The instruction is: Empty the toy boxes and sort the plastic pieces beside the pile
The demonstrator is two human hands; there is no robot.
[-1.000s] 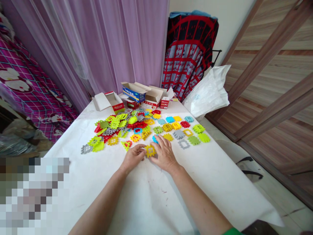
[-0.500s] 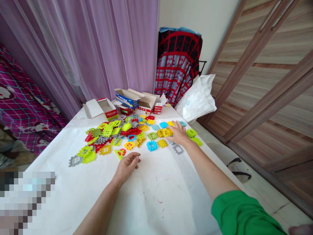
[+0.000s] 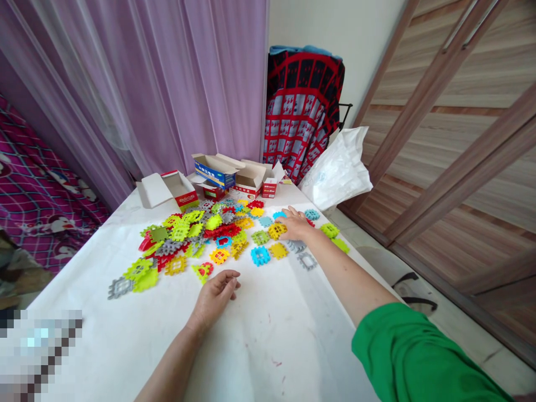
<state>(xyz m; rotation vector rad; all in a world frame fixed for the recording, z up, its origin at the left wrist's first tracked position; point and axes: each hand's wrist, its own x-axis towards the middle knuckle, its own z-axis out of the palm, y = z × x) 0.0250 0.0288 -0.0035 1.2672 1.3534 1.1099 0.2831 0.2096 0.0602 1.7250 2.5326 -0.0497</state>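
My right hand (image 3: 296, 223) reaches over the laid-out pieces, palm down with fingers spread, and partly covers some of them. A dark yellow window piece (image 3: 277, 230) lies at its fingers. Near it are a blue piece (image 3: 260, 255), a yellow square (image 3: 278, 250) and a grey frame piece (image 3: 307, 261). My left hand (image 3: 218, 293) rests on the white table (image 3: 251, 346) with loosely curled fingers and nothing visible in them. A green and red triangular piece (image 3: 203, 271) is just beyond it. The mixed pile (image 3: 184, 229) of toothed plastic pieces spreads farther back.
Open cardboard boxes, one red (image 3: 180, 190) and one blue (image 3: 215, 173), stand along the back edge. A white bag (image 3: 337, 170) is at the back right. Green pieces (image 3: 330, 230) lie near the right edge. A pixelated patch covers the lower left.
My right hand has shifted slightly left over the pieces, uncovering more of the grey ones. My left hand stays near the same spot. The view has moved a little.
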